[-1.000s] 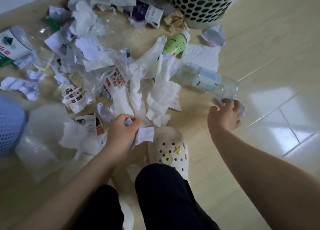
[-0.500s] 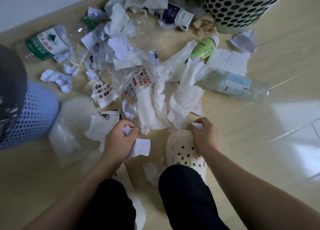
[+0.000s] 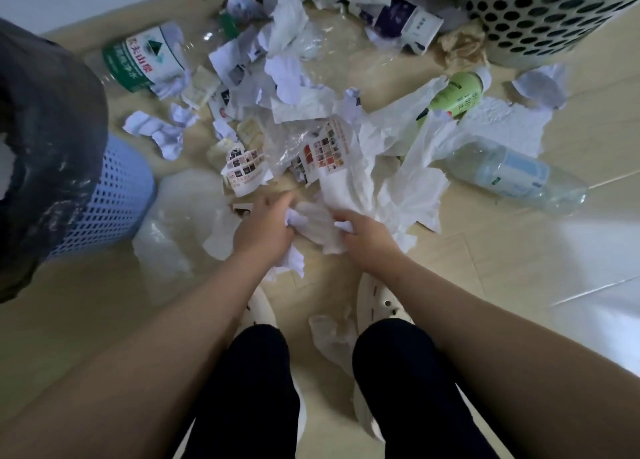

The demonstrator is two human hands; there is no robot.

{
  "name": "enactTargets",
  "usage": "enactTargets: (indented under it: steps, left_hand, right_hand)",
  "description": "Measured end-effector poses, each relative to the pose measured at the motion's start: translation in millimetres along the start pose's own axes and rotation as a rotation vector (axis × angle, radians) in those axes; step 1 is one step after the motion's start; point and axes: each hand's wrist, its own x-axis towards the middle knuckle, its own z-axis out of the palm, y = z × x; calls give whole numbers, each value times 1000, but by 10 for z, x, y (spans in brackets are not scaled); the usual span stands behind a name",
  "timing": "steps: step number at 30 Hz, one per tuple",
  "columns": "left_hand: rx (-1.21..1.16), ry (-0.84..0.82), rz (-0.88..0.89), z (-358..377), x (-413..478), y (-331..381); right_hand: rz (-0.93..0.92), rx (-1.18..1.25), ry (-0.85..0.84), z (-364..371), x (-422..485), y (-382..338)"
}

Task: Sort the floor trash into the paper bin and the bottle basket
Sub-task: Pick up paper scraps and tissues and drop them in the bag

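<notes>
Floor: pale wood boards (image 3: 519,285) with a grey wall along the top edge; litter is spread from the centre up to 12 o'clock.
Change: a second ago the right hand (image 3: 367,238) was out at 3 o'clock by the clear bottle; now it has come in beside the left hand (image 3: 263,231), and both are in the near edge of the paper heap (image 3: 349,181).
Left hand: closed round a wad of white scraps, some poking out above and below the fist.
Right hand: fingers curled on a small white scrap, touching the tissue sheet between the two hands.
Meaning: I judge that paper is being gathered in a double handful first; the bottles wait.
Bins: two. A blue one with a dark liner (image 3: 114,195) stands at 9 o'clock, a white one with round holes (image 3: 540,18) at 1 o'clock. Which takes paper I cannot tell.
Bottles: three plain to see. Green-labelled (image 3: 145,60) at 10 o'clock, small green (image 3: 457,95) at 1 o'clock, clear (image 3: 512,178) at 3 o'clock.
Paper: too many scraps to count, mostly white, a few printed.
Shoes: two pale clogs (image 3: 377,302), just below the hands.
</notes>
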Motion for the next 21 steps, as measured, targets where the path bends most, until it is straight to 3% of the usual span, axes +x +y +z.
enactTargets:
  steps: [4, 8, 12, 15, 18, 21]
  left_hand:
    - [-84, 71, -27, -43, -20, -64]
    - [-363, 114, -113, -103, -193, 8]
    - [-702, 167, -160, -226, -343, 115]
    - [-894, 323, -205, -430, -407, 176]
    - [-1003, 504, -203, -759, -512, 153]
    - [-957, 667, -86, -1094, -675, 196]
  right_hand:
    - [69, 14, 189, -156, -19, 99]
    - [68, 96, 319, -161, -95, -31]
    - [9, 297, 271, -13, -171, -433]
    - [88, 586, 163, 96, -200, -815]
    - [164, 859, -21, 130, -346, -1225]
    - [52, 966, -61, 84, -508, -1510]
